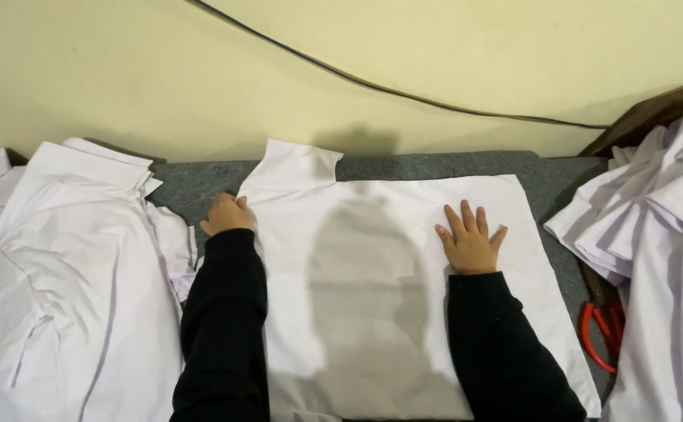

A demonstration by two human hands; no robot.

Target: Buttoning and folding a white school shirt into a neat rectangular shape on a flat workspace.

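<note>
A pale yellow wall is seen behind everything, with a dark cable sagging across it. Below it, a grey worktop is covered almost wholly by white cloth.

A folded white shirt is laid flat in the middle, under and between both grips, its collar turned up just above and to the right of the left grip. A dark shadow is cast across the cloth between the two black sleeves.

Outward of the left grip, a spread white shirt is lying creased, touching the left sleeve. Outward of the right grip, well apart from it, a heap of white garments is stacked against the worktop's end. Beneath that heap, below and outward of the right grip, red-handled scissors are partly hidden.

The left hand is clenched at the folded shirt's upper left edge, below the collar; whether cloth is pinched inside the grip cannot be told. The right hand is released, pressed palm down on the shirt's right part with fingers spread, nothing being grasped.
</note>
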